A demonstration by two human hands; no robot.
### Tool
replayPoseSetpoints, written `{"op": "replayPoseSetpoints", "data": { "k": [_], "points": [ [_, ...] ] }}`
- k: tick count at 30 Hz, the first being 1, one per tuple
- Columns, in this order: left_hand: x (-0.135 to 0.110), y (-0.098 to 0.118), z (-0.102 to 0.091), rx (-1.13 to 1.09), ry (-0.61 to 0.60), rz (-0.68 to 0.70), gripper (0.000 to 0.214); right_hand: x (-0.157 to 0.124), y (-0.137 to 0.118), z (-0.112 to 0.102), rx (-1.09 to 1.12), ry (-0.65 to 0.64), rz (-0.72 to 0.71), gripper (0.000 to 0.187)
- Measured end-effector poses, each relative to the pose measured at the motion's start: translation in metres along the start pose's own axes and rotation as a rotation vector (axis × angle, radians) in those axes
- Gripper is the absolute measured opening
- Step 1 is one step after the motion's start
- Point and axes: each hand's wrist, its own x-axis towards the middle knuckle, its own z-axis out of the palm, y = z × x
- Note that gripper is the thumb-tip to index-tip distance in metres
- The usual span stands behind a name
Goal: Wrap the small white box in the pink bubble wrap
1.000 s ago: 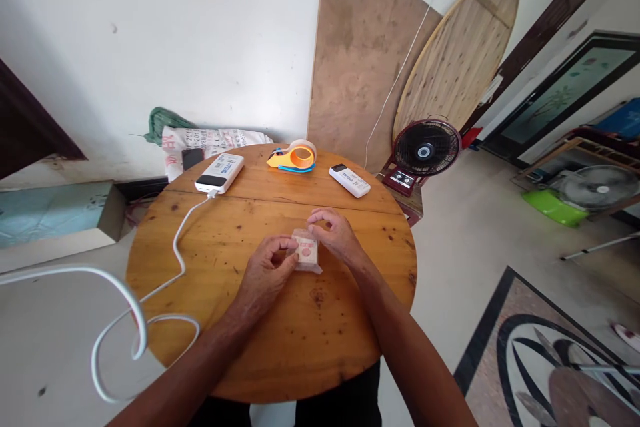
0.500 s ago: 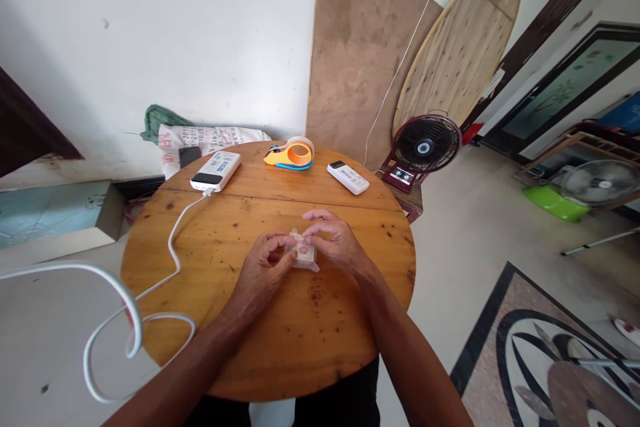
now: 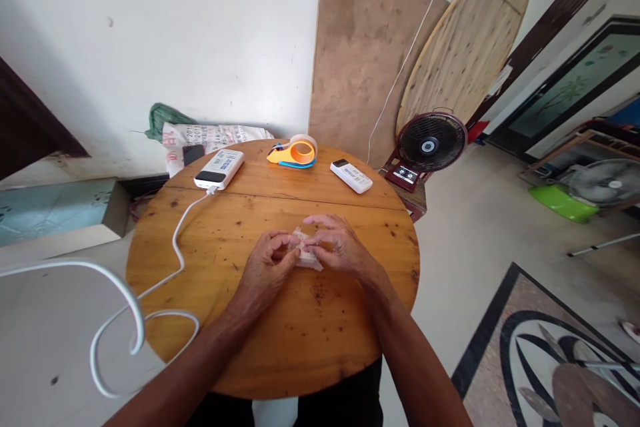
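Observation:
A small whitish box in clear, crinkled wrapping (image 3: 309, 259) lies on the round wooden table (image 3: 280, 340), partly hidden by fingers. My left hand (image 3: 270, 261) grips its left side between thumb and fingers. From the right, my right hand (image 3: 340, 245) reaches over the top, thumb and fingertips pinched at the wrapping; what exactly they pinch is too small to make out. An orange tape dispenser (image 3: 295, 152) stands farther back on the table. White power banks lie to its left (image 3: 220, 169) and right (image 3: 351, 176).
A white cable (image 3: 176, 247) runs from the left power bank over the table's left edge and loops in the foreground. A dark red fan (image 3: 430, 143) stands beyond the right edge. A printed white sack (image 3: 220, 137) lies behind the table.
My right hand's thumb and fingers have come down and closer together onto the top of the wrapped box. My left hand keeps its grip. The view has shifted slightly.

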Motion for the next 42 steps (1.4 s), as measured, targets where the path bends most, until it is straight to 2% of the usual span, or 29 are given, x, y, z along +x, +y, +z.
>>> {"op": "replayPoseSetpoints", "data": {
  "k": [6,15,18,22,25,30,35,42],
  "points": [
    [0.000,-0.002,0.000,-0.015,-0.015,0.013,0.021,-0.001,-0.004,0.000,-0.033,-0.007,0.003,0.013],
    [0.001,-0.003,-0.001,-0.030,-0.014,0.016,0.021,0.000,-0.020,-0.001,-0.129,-0.030,-0.086,0.016],
    [0.001,-0.005,-0.001,-0.056,-0.019,-0.004,0.022,-0.002,-0.021,-0.004,0.019,0.023,-0.062,0.010],
    [0.000,-0.003,0.000,-0.060,-0.020,-0.017,0.023,-0.005,-0.011,-0.013,0.298,0.156,0.068,0.011],
    [0.000,0.000,0.001,-0.057,-0.017,-0.034,0.022,-0.005,-0.002,-0.017,0.382,0.203,0.117,0.010],
    [0.000,0.000,0.001,-0.044,-0.020,-0.030,0.022,-0.003,-0.001,-0.010,0.374,0.119,0.122,0.010],
    [0.000,0.000,0.001,-0.038,-0.014,-0.005,0.020,-0.005,-0.002,-0.004,0.252,0.005,0.098,0.017],
    [0.000,0.000,0.001,-0.039,0.004,0.013,0.020,-0.005,-0.006,0.000,0.090,-0.028,-0.024,0.019]
  ]
}}
